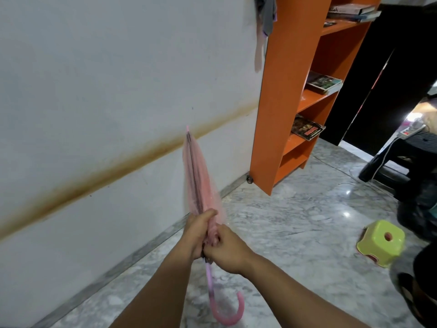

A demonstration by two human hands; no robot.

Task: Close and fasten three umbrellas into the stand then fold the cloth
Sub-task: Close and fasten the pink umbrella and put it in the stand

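Head view, left hand (198, 233) and right hand (227, 252) gripping pink umbrella (201, 181), seemingly closed

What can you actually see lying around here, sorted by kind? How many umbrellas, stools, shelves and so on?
Umbrellas: 1, the pink umbrella, closed, gripped by both hands, left hand and right hand
Stools: 1, the green stool on the floor
Shelf units: 1, the orange shelf
Book spots on the shelf: 4; the top pile holds several, exact number unclear
Hanging cloths: 1, the grey cloth
Total: 8
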